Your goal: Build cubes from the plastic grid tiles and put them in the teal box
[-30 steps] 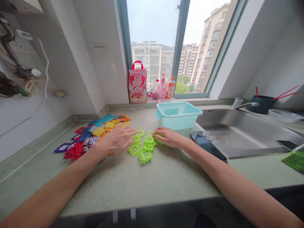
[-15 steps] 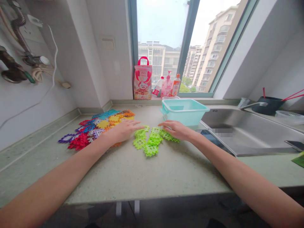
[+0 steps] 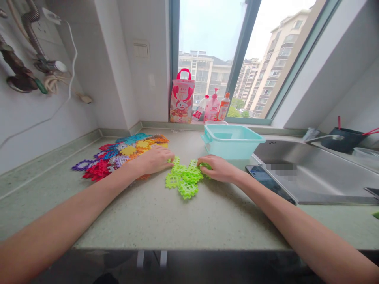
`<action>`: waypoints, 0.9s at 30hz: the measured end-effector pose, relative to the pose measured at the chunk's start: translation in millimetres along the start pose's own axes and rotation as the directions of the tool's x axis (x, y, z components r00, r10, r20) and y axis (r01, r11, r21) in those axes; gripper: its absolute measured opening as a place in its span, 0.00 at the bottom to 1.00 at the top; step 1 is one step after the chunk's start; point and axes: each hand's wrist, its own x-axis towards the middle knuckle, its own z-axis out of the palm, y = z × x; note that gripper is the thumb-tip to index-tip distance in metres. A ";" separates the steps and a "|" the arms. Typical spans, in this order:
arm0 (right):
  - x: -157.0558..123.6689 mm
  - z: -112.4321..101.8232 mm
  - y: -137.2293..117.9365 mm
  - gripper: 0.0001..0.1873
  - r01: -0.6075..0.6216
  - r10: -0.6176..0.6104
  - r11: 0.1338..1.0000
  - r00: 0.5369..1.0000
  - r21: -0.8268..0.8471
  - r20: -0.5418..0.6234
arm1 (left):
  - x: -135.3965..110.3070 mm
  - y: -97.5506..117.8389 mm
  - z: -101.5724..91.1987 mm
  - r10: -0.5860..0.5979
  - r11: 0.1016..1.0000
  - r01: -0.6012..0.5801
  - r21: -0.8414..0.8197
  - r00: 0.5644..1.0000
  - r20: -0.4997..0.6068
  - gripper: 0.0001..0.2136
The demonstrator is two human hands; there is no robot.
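A pile of lime-green plastic interlocking pieces (image 3: 186,175), with toothed edges and window-like lattices, lies on the counter between my hands. My left hand (image 3: 156,159) has its fingers curled down against the pile's left side. On the opposite side, my right hand (image 3: 218,167) is closed over the green pieces at that edge, hiding some of them. To the left, partly behind my left forearm, is a larger heap of pieces in red (image 3: 96,170), blue, yellow, orange, purple and white. Behind my right hand stands a turquoise plastic basin (image 3: 233,144).
A phone (image 3: 269,183) lies beside the steel sink (image 3: 319,173) on the right. On the windowsill stand a pink bag (image 3: 182,100) and several bottles (image 3: 211,108). The counter's front edge runs below my forearms.
Both hands have curled in and drawn the green pieces closer together, the right-hand ones shifting left. The view has swung slightly left.
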 end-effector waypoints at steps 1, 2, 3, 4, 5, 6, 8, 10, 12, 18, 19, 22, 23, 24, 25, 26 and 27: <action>-0.7 -0.9 -1.7 0.12 -0.010 0.010 1.000 1.000 -0.001 0.004 | 0.1 0.4 0.5 -0.010 1.000 0.010 -0.007 1.000 0.003 0.09; -1.3 -1.5 -2.8 0.12 -0.016 0.016 1.000 1.000 0.002 0.006 | 0.1 0.8 1.1 -0.017 1.000 0.017 -0.017 1.000 -0.001 0.09; -1.9 -1.9 -3.2 0.12 -0.018 0.018 1.000 1.000 0.005 0.004 | -0.1 1.1 1.9 -0.022 0.999 0.021 -0.029 1.000 -0.009 0.09; -2.3 -1.9 -3.0 0.13 -0.020 0.020 1.000 1.000 0.009 0.001 | -0.2 1.2 2.9 -0.025 0.999 0.025 -0.038 1.000 -0.016 0.08; -2.6 -1.7 -2.2 0.13 -0.024 0.024 1.000 1.000 0.011 -0.002 | -0.3 1.2 3.9 -0.032 0.999 0.031 -0.042 0.999 -0.021 0.09; -2.7 -1.1 -1.1 0.13 -0.030 0.030 0.999 1.000 0.012 -0.007 | -0.4 1.1 4.9 -0.042 0.998 0.041 -0.042 0.999 -0.025 0.09; -2.7 0.5 1.4 0.13 -0.047 0.047 0.999 0.999 0.018 -0.019 | -0.7 1.0 6.5 -0.075 0.997 0.074 -0.033 0.996 -0.039 0.11; -2.4 2.3 3.3 0.13 -0.067 0.068 0.997 0.997 0.033 -0.033 | -1.2 2.1 6.5 -0.111 0.993 0.108 -0.043 0.991 -0.074 0.13; -2.2 3.9 4.0 0.12 -0.089 0.092 0.994 0.995 0.056 -0.049 | -1.8 5.4 4.2 -0.127 0.990 0.118 -0.082 0.986 -0.111 0.16; -2.8 4.6 2.4 0.13 -0.116 0.121 0.990 0.991 0.081 -0.063 | -3.6 21.6 -6.8 0.017 0.976 -0.037 -0.214 0.995 -0.095 0.18; -3.0 4.4 2.0 0.14 -0.111 0.116 0.991 0.991 0.080 -0.064 | -3.7 23.2 -7.2 0.047 0.971 -0.067 -0.228 0.995 -0.092 0.18; -3.7 3.8 0.5 0.16 -0.087 0.091 0.994 0.994 0.074 -0.062 | -3.6 24.1 -5.5 0.083 0.958 -0.106 -0.266 0.992 -0.096 0.18; -3.9 3.5 -0.1 0.16 -0.077 0.081 0.994 0.995 0.074 -0.059 | -3.5 23.6 -4.6 0.080 0.956 -0.104 -0.275 0.992 -0.097 0.18; -4.1 3.2 -0.7 0.15 -0.069 0.074 0.995 0.996 0.076 -0.057 | -3.4 22.9 -3.7 0.076 0.954 -0.100 -0.281 0.993 -0.094 0.18; -4.2 2.9 -1.4 0.15 -0.064 0.069 0.995 0.996 0.078 -0.056 | -3.4 22.1 -2.9 0.072 0.953 -0.095 -0.287 0.993 -0.088 0.18; -4.2 2.6 -1.9 0.15 -0.061 0.066 0.995 0.996 0.079 -0.055 | -3.3 21.4 -2.2 0.067 0.953 -0.088 -0.292 0.994 -0.080 0.18; -4.3 2.3 -2.3 0.15 -0.059 0.063 0.995 0.997 0.079 -0.052 | -3.3 20.7 -1.5 0.061 0.952 -0.080 -0.296 0.996 -0.072 0.18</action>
